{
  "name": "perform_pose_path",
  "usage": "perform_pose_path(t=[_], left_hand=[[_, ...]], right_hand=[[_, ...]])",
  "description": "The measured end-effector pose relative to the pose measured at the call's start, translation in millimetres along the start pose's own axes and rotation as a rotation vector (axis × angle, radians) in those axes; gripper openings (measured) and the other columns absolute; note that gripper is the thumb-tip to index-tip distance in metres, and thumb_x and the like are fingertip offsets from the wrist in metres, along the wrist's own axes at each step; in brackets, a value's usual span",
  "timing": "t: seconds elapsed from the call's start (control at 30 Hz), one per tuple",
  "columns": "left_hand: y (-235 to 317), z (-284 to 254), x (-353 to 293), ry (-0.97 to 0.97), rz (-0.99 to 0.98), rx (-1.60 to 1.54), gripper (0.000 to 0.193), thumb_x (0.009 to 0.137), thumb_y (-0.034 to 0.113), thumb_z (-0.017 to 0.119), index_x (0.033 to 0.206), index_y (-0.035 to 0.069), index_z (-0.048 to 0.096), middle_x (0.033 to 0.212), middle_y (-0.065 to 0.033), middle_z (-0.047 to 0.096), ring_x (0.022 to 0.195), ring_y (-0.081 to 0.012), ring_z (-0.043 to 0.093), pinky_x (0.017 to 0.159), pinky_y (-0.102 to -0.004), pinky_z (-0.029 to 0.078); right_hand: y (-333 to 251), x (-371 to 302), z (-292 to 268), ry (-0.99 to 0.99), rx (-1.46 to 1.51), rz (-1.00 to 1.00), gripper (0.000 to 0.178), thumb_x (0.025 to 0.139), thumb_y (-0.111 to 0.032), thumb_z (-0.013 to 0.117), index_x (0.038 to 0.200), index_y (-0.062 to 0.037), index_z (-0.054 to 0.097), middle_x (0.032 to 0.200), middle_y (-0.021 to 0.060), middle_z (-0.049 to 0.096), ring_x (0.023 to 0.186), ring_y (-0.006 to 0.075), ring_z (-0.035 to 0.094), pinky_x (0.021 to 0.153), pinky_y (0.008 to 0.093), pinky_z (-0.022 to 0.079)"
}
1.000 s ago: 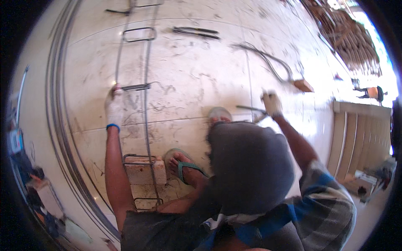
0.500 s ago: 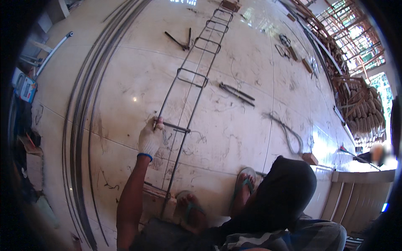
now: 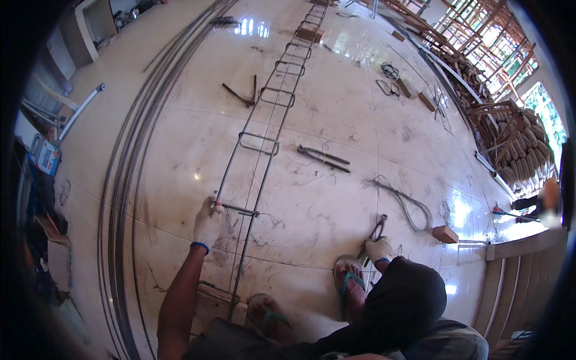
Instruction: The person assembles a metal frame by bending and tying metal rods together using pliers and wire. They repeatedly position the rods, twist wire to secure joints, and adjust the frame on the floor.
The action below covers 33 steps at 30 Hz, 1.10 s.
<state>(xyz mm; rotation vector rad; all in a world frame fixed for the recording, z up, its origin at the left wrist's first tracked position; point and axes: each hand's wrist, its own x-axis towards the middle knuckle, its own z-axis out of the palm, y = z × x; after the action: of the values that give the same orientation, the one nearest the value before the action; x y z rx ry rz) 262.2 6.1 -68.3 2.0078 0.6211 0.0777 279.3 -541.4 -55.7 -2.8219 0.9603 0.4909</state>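
Observation:
A long ladder-like rebar cage (image 3: 266, 180) of thin steel bars with rectangular stirrups runs away from me over the tiled floor. My left hand (image 3: 207, 223), in a white knit glove with a blue cuff, is closed round its left bar at the corner of the near stirrup (image 3: 239, 209). Beside my sandalled right foot, my gloved right hand (image 3: 378, 249) grips a pair of pincers (image 3: 380, 223) by the handles, jaws pointing away from me. The lower handles are partly hidden by the hand and foot. A second pair of pincers (image 3: 324, 159) lies right of the cage.
Long steel bars (image 3: 120, 186) lie in a bundle on the left. Another long-handled tool (image 3: 243, 101) rests left of the cage. Bent tie wire (image 3: 411, 201) and a reddish block (image 3: 444, 234) are at right. Blocks prop the cage (image 3: 309, 35). Another person's arm (image 3: 528, 207) shows far right.
My right hand has come into view holding pincers beside the right foot. My left hand stays on the stirrup corner. The view has tilted up, showing more of the cage's far end.

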Motion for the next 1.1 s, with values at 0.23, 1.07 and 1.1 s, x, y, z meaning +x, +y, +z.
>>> perform_pose_path(t=[0.23, 1.07, 1.1], left_hand=[[1.1, -37.4, -51.6, 0.066, 0.086, -0.042, 0.058, 0.107, 0.036, 0.058, 0.149, -0.002, 0.045, 0.13, -0.0269, 0.064, 0.11, -0.0347, 0.068, 0.089, -0.0441, 0.056], [34.1, -96.0, -279.3, -0.083, -0.231, 0.836, 0.077, 0.094, 0.027, 0.065, 0.159, -0.003, 0.036, 0.161, -0.0321, 0.039, 0.143, -0.0484, 0.046, 0.117, -0.05, 0.043], [36.9, -112.7, -272.8, -0.09, -0.312, 0.846, 0.073, 0.095, 0.026, 0.064, 0.157, -0.003, 0.04, 0.159, -0.0314, 0.042, 0.141, -0.0471, 0.049, 0.115, -0.0497, 0.044]], right_hand=[[-54.6, -11.6, -40.6, -0.068, 0.074, -0.769, 0.075, 0.066, -0.037, 0.089, 0.126, -0.0004, 0.061, 0.112, 0.0246, 0.072, 0.103, 0.0431, 0.072, 0.087, 0.0508, 0.058], [-147.4, 157.5, -9.7, 0.24, 0.027, -1.471, 0.064, 0.08, -0.031, 0.083, 0.139, -0.0134, 0.065, 0.126, 0.0173, 0.065, 0.115, 0.0407, 0.062, 0.097, 0.0523, 0.052], [-147.8, 157.3, -13.1, 0.241, 0.086, -1.483, 0.058, 0.083, -0.034, 0.082, 0.135, -0.0129, 0.068, 0.124, 0.0172, 0.067, 0.114, 0.041, 0.063, 0.097, 0.0521, 0.052]])
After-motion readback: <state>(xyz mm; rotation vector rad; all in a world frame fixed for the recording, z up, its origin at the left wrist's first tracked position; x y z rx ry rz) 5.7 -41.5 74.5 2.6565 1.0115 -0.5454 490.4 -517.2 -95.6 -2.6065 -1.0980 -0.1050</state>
